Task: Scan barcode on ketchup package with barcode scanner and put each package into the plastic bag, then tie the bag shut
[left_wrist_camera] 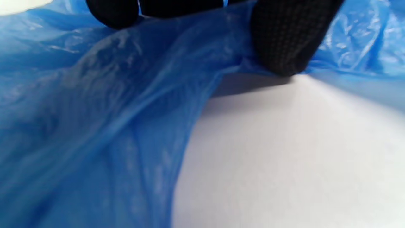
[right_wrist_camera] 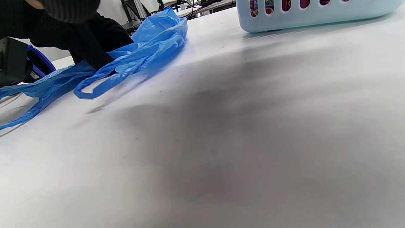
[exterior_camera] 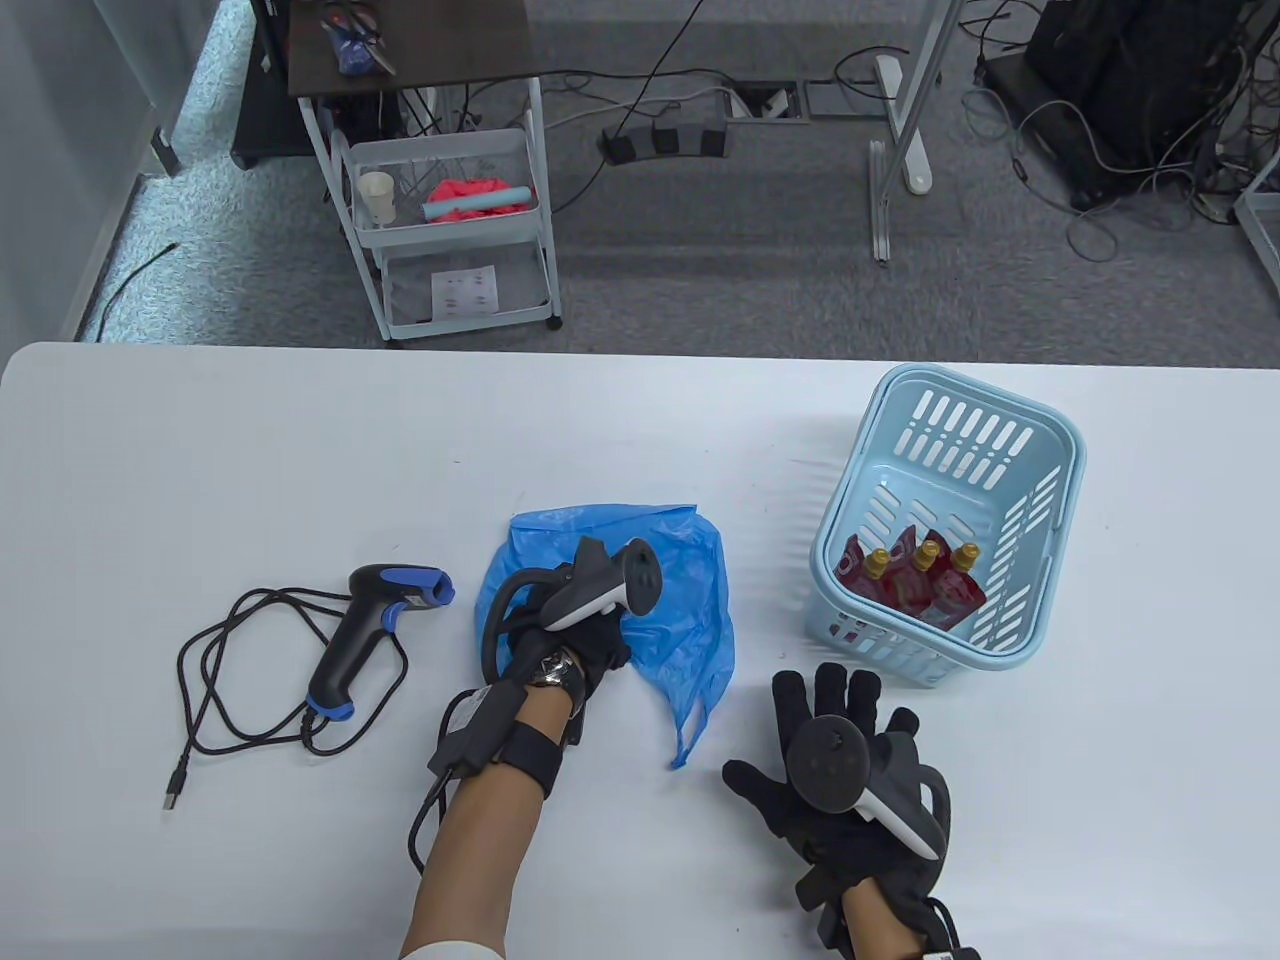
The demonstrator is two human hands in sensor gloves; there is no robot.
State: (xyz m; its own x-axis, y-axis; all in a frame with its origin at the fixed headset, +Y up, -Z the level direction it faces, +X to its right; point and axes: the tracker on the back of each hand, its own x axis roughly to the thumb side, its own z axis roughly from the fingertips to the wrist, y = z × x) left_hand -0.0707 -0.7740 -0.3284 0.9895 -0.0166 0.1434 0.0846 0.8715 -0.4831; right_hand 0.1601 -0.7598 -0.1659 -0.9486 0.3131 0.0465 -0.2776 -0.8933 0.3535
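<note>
One left hand (exterior_camera: 575, 640) pinched one blue bag (exterior_camera: 670, 600); one right hand (exterior_camera: 850, 790) lay spread flat; three ketchup packs (exterior_camera: 915, 585) sat in one basket (exterior_camera: 1040, 520).

Left hand (exterior_camera: 570, 640) grips blue plastic bag (exterior_camera: 670, 600); right hand (exterior_camera: 850, 790) spread flat near basket (exterior_camera: 1040, 480).

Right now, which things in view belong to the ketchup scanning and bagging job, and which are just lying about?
Part of the job:
barcode scanner, lying on the table
blue plastic bag, gripped by the left hand
ketchup packages in the light blue basket
right hand, open

Just lying about:
trolley on the floor, holding a paper cup
</note>
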